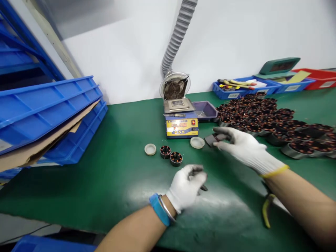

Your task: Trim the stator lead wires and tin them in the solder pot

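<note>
My left hand, in a white glove, is curled shut on a small dark part that I cannot make out, low over the green mat. My right hand, also gloved, reaches left and pinches a small dark flat piece beside a white round cap. Two wound copper stators lie on the mat ahead of my left hand, with another white cap to their left.
A blue-and-yellow heater unit with a fan and grey hose stands at the back. Several stators are heaped at the right. Blue trays lean at left. Yellow-handled pliers lie under my right forearm. Bins line the back right.
</note>
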Available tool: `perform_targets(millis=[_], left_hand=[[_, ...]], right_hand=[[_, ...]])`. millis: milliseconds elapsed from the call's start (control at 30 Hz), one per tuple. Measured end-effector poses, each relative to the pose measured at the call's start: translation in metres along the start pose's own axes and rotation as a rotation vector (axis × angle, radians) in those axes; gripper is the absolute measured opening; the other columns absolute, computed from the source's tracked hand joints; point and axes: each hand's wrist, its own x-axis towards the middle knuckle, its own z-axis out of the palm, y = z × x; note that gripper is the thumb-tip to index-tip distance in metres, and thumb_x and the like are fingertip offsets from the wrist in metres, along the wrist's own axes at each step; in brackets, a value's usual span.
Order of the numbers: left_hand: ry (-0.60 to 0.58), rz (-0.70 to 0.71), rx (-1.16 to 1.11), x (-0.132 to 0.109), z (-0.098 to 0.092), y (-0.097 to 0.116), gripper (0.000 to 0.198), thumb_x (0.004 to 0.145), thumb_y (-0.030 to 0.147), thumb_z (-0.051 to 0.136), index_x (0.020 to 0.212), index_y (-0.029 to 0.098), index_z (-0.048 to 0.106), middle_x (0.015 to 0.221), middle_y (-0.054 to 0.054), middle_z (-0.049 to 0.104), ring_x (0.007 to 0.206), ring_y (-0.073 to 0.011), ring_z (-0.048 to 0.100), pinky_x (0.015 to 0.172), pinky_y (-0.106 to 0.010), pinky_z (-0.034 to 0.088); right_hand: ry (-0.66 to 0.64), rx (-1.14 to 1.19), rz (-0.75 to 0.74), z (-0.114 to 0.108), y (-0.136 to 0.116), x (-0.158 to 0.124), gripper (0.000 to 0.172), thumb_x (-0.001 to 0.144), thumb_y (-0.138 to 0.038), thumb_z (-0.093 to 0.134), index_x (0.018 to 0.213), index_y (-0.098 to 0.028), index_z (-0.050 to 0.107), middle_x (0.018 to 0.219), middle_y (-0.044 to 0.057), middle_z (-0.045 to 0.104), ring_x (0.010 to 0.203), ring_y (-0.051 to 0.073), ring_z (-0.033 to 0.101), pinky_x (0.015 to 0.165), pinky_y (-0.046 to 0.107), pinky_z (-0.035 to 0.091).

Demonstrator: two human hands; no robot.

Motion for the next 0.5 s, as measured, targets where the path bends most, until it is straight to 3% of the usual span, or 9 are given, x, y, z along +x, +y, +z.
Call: perform_targets(millis=[67, 133, 200, 267, 333, 400, 500], left_hand=[[-0.135, -0.180, -0.323, 0.002, 0.000, 0.000, 0.071, 0.090, 0.070, 0.047, 0.130, 0.012, 0.058, 0.103, -0.015, 0.074, 0.058, -0.0163, 0.063, 0.046, -0.024, 0.039], [-0.271, -0.279, -0.509, 0.003, 0.000, -0.002, 0.071, 0.088, 0.073, 0.049, 0.121, 0.011, 0.063, 0.086, -0.010, 0.071, 0.050, -0.0149, 0.058, 0.046, -0.024, 0.034], [-0.283, -0.265, -0.601, 0.002, 0.000, -0.003, 0.064, 0.084, 0.070, 0.060, 0.108, 0.012, 0.067, 0.076, -0.005, 0.065, 0.049, -0.0136, 0.056, 0.048, -0.024, 0.036], [-0.218, -0.168, -0.640, 0.001, 0.000, -0.004, 0.062, 0.075, 0.070, 0.072, 0.098, 0.014, 0.065, 0.071, -0.002, 0.061, 0.047, -0.0126, 0.054, 0.046, -0.025, 0.038], [-0.168, -0.077, -0.651, 0.000, 0.002, -0.004, 0.065, 0.067, 0.073, 0.078, 0.092, 0.015, 0.062, 0.070, 0.000, 0.059, 0.046, -0.0123, 0.055, 0.044, -0.025, 0.039], [-0.157, -0.042, -0.653, -0.002, 0.003, -0.003, 0.064, 0.065, 0.072, 0.080, 0.090, 0.016, 0.059, 0.070, 0.000, 0.058, 0.047, -0.0123, 0.056, 0.044, -0.024, 0.041], [-0.156, -0.070, -0.696, -0.008, 0.002, 0.006, 0.055, 0.069, 0.060, 0.082, 0.097, 0.017, 0.060, 0.075, -0.001, 0.061, 0.053, -0.0145, 0.060, 0.050, -0.026, 0.047]], right_hand=[[-0.221, 0.219, -0.007, 0.002, -0.007, -0.035, 0.065, 0.079, -0.050, 0.068, 0.136, -0.019, 0.058, 0.117, 0.014, 0.073, 0.098, 0.026, 0.074, 0.084, 0.035, 0.063], [-0.388, 0.324, -0.060, 0.005, -0.017, -0.065, 0.059, 0.078, -0.052, 0.071, 0.128, -0.023, 0.063, 0.113, 0.012, 0.075, 0.090, 0.026, 0.076, 0.072, 0.034, 0.065], [-0.257, 0.230, -0.278, 0.009, -0.026, -0.083, 0.040, 0.081, -0.046, 0.071, 0.117, -0.030, 0.069, 0.112, 0.008, 0.075, 0.094, 0.027, 0.076, 0.075, 0.037, 0.066], [0.010, 0.057, -0.624, 0.011, -0.034, -0.090, 0.028, 0.084, -0.035, 0.069, 0.112, -0.035, 0.070, 0.112, 0.004, 0.075, 0.108, 0.026, 0.073, 0.099, 0.044, 0.061], [0.152, -0.085, -0.901, 0.011, -0.040, -0.089, 0.030, 0.085, -0.025, 0.067, 0.113, -0.036, 0.068, 0.106, 0.002, 0.075, 0.110, 0.023, 0.071, 0.120, 0.047, 0.046], [0.177, -0.177, -1.026, 0.010, -0.045, -0.086, 0.030, 0.085, -0.020, 0.064, 0.111, -0.033, 0.066, 0.097, 0.002, 0.074, 0.101, 0.022, 0.071, 0.125, 0.047, 0.040], [0.242, -0.263, -1.045, 0.006, -0.050, -0.082, 0.023, 0.085, -0.020, 0.063, 0.105, -0.032, 0.063, 0.091, 0.004, 0.073, 0.091, 0.025, 0.071, 0.119, 0.052, 0.044]])
